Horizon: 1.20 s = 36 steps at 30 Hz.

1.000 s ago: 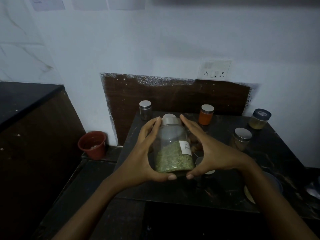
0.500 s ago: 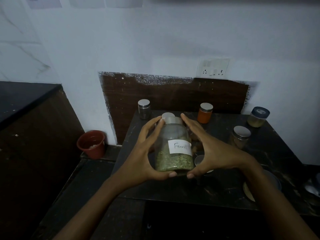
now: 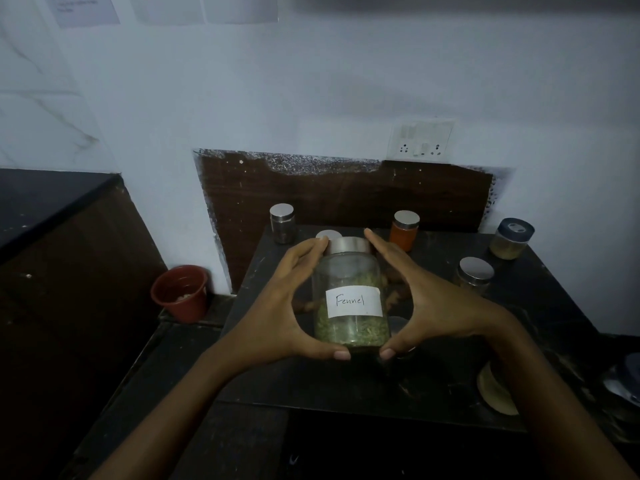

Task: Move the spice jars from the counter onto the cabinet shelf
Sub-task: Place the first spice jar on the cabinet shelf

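Note:
A clear glass jar of green fennel (image 3: 349, 299) with a steel lid and a white label reading "Fennel" is held upright above the dark counter (image 3: 540, 306). My left hand (image 3: 277, 317) grips its left side and my right hand (image 3: 426, 306) grips its right side, thumbs under the base. Behind stand a small steel-lidded jar (image 3: 283, 223), an orange spice jar (image 3: 403, 230), a steel-lidded jar (image 3: 474, 275) and a blue-lidded jar of pale powder (image 3: 512, 238). Another lid (image 3: 328, 235) peeks out behind the fennel jar.
A red pot (image 3: 180, 292) sits on the floor ledge at the left, next to a dark cabinet (image 3: 69, 258). A wall socket (image 3: 420, 140) is above the brown backsplash. A round wooden item (image 3: 495, 393) and a metal object (image 3: 623, 379) lie at the counter's right.
The fennel jar has been turned in my hands so that its label now faces me squarely. Both hands stay around it.

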Each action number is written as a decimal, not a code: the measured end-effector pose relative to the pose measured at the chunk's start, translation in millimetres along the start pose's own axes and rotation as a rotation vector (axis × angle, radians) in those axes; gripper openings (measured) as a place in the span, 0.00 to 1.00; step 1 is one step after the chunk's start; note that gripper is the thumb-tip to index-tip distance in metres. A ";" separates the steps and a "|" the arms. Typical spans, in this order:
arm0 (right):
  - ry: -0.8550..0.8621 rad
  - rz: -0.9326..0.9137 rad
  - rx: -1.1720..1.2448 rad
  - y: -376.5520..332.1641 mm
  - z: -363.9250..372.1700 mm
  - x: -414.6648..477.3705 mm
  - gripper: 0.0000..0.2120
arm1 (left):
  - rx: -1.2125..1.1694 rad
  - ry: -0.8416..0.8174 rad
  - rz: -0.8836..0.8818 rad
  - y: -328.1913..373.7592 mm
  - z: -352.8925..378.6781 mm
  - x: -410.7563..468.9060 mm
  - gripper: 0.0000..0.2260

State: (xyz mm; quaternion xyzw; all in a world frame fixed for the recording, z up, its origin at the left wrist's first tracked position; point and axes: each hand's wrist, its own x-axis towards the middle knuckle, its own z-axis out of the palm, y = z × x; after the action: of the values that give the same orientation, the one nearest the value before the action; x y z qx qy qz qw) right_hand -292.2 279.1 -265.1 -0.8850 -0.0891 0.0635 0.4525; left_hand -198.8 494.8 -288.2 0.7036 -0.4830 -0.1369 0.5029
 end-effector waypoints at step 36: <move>0.501 -0.523 -0.581 -93.3 -309.7 173.4 0.64 | 0.972 0.346 0.495 105.6 -184.9 318.9 0.56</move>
State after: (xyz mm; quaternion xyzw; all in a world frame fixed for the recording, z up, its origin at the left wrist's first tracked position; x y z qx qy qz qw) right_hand -72.5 125.5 -14.5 -0.9110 -0.2111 -0.2963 0.1941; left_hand 27.6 337.6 -21.5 0.7322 -0.5513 0.3402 0.2102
